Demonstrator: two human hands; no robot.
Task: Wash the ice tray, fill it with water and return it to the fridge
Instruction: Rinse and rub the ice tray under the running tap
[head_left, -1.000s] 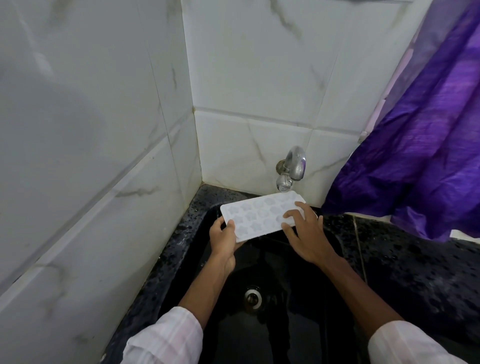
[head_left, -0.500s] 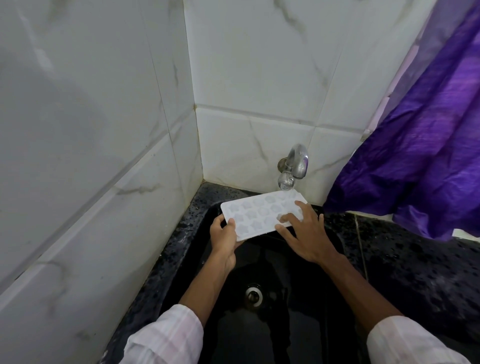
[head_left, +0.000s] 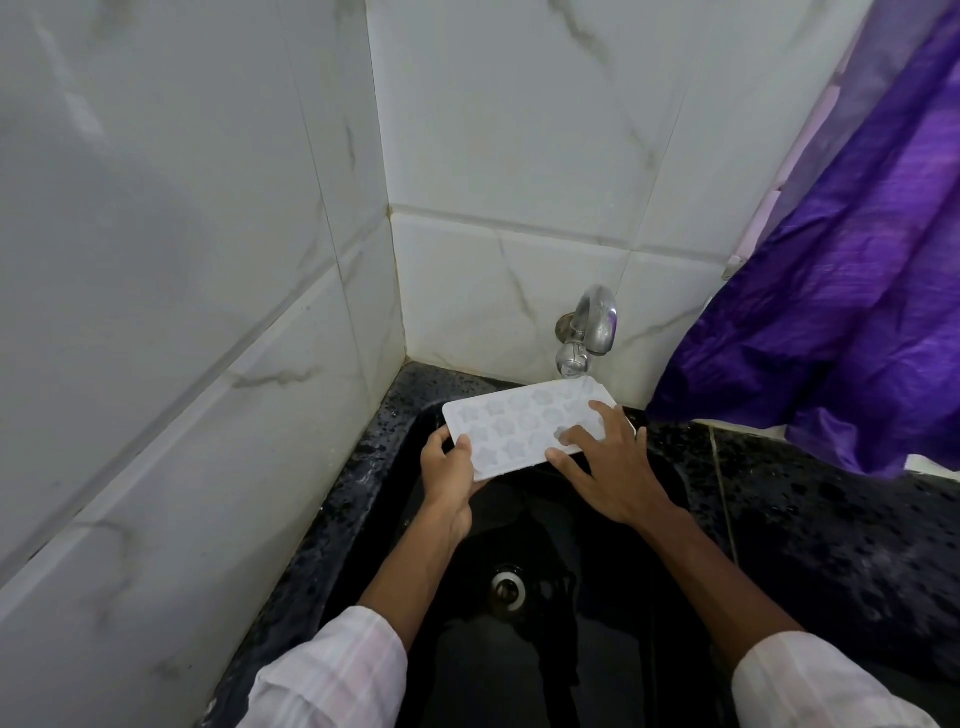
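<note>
A white ice tray (head_left: 519, 423) with star-shaped cells is held over the black sink (head_left: 670, 519), its far right corner just under the steel tap (head_left: 589, 332). My left hand (head_left: 449, 467) grips the tray's near left corner, thumb on top. My right hand (head_left: 605, 462) lies on the tray's right part with spread fingers pressing its top face. A thin stream of water seems to fall from the tap onto the tray.
White marble tiles (head_left: 182, 312) close in the left and back. A purple curtain (head_left: 841, 312) hangs at the right over the black speckled counter (head_left: 831, 519). The drain (head_left: 508, 587) sits in the sink bottom below the hands.
My right hand's fingers have slid a little leftward and nearer across the tray's top. The tray and my left hand stay almost in place under the tap.
</note>
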